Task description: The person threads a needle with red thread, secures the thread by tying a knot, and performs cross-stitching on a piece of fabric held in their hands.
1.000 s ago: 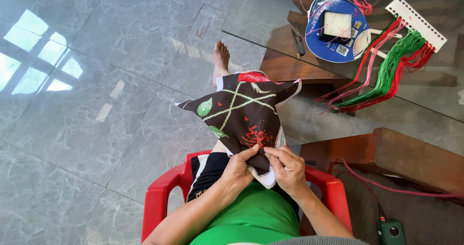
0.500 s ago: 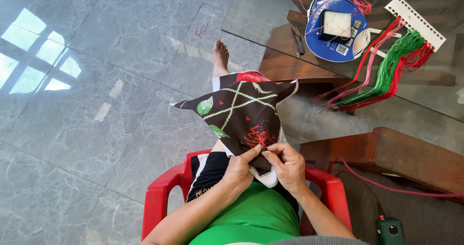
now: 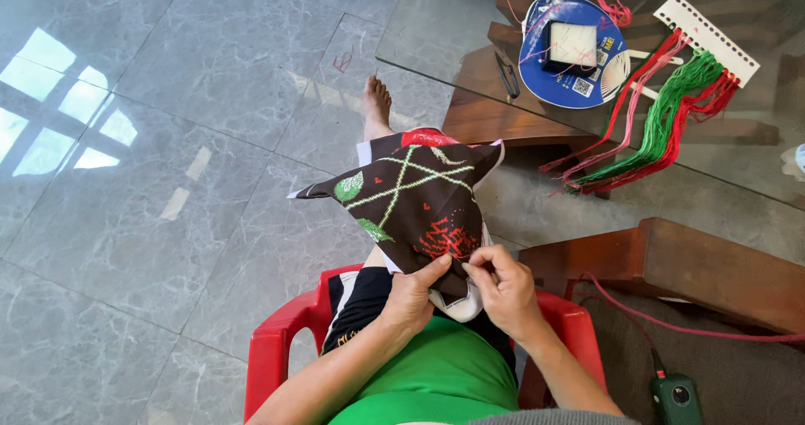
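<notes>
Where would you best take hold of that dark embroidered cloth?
Probably at its near lower edge, from the person's side, where the left hand and right hand pinch the embroidered cloth. The far corners hang loose over the knee.

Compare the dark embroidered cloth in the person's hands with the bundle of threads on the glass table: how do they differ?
The dark embroidered cloth is held up over the lap by the left hand and right hand; the thread bundle lies untouched on the glass table. The cloth is a flat dark brown sheet with stitched patterns; the bundle is loose strands hanging from a white card. Both show red and green.
</notes>
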